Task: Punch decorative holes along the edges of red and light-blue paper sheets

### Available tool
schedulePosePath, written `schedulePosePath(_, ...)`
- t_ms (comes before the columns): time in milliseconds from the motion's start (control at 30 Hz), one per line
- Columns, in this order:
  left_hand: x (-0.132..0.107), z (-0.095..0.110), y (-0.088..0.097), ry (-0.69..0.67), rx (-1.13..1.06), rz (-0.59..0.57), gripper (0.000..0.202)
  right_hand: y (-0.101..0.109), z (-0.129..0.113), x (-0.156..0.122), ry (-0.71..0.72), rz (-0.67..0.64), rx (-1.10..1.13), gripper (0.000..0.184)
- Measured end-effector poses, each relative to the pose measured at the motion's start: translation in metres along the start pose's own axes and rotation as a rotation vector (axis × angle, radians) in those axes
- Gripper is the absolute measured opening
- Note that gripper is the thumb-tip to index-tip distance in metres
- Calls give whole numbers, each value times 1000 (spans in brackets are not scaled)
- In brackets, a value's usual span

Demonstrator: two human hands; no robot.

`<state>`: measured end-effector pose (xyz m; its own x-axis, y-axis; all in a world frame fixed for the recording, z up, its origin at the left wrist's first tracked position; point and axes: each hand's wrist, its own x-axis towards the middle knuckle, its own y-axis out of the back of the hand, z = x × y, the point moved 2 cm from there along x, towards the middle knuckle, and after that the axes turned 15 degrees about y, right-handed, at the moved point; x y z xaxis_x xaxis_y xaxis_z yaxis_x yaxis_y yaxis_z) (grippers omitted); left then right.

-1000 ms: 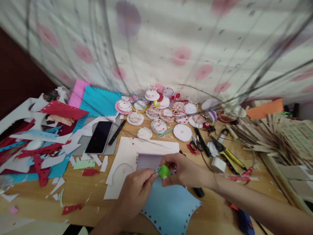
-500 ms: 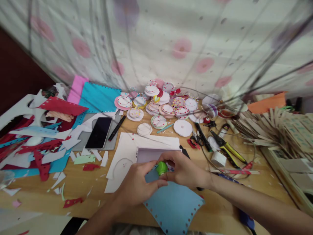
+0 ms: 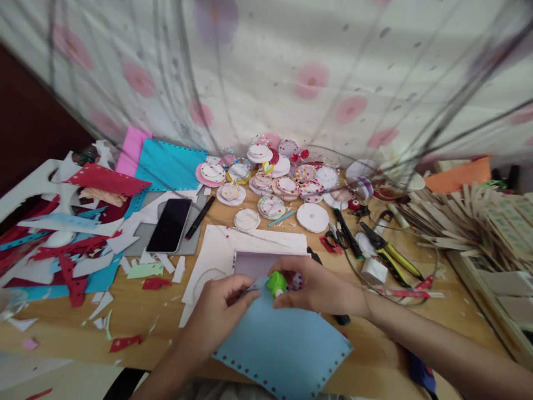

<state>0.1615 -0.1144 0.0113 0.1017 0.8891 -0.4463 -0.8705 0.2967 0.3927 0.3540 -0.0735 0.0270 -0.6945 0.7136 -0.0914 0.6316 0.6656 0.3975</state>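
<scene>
A blue paper sheet (image 3: pixel 283 344) with small holes along its edges hangs over the front of the table. My left hand (image 3: pixel 222 311) pinches its upper left edge between thumb and fingers. In my right hand (image 3: pixel 308 283) is a small green paper punch (image 3: pixel 276 283), gripped at the top edge of the sheet. The punch touches or nearly touches the paper; whether the edge is inside its slot cannot be seen. Under the hands lie a white sheet (image 3: pixel 212 250) with a pencilled circle and a shallow lilac tray or box (image 3: pixel 252 262).
Layered paper rounds (image 3: pixel 287 189) are heaped at the back. On the left are a phone (image 3: pixel 169 225), a black marker (image 3: pixel 200 216) and paper scraps (image 3: pixel 83 255). Scissors (image 3: pixel 336 236), yellow-handled pliers (image 3: pixel 391 253) and wooden sticks (image 3: pixel 449 216) lie on the right.
My left hand has shifted left along the sheet's edge. The blue sheet has turned and spread, showing more of its left side. The punch stays in my right hand, slightly tilted.
</scene>
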Motion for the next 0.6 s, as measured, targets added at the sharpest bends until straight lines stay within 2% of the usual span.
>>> schedulePosePath(200,-3,-7,-1,1,-77,69,17,-4,-1,-3,-4,-26,-6,30)
schedulePosePath(400,-4,-6,1,-37,-19,130,17,-4,0,-2,16,-25,14,36)
schedulePosePath(600,-7,-3,0,-69,31,196,14,-4,3,-1,-20,19,15,55)
